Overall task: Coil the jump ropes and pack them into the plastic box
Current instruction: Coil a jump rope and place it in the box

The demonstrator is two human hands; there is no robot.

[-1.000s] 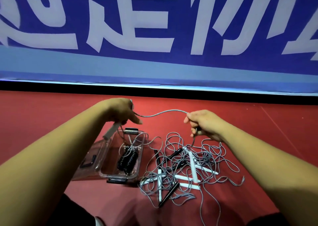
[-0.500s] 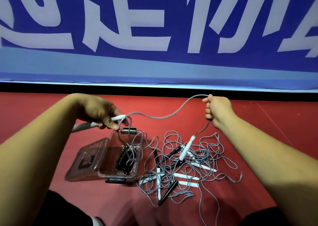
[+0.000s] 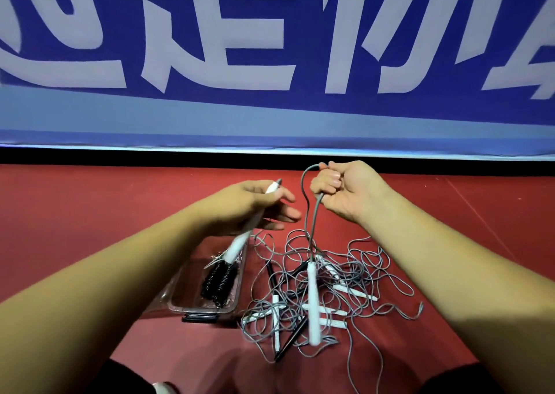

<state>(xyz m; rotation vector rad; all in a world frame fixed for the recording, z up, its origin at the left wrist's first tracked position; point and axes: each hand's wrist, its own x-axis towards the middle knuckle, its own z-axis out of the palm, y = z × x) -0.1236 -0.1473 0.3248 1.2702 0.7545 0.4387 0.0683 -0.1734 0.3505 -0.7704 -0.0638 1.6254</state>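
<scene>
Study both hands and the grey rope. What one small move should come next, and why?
Probably carry the right hand over to the left hand and lay a first loop of grey cord beside the white handle it holds. The cord is uncoiled, and the second handle dangles from the right fist over the tangled pile.
</scene>
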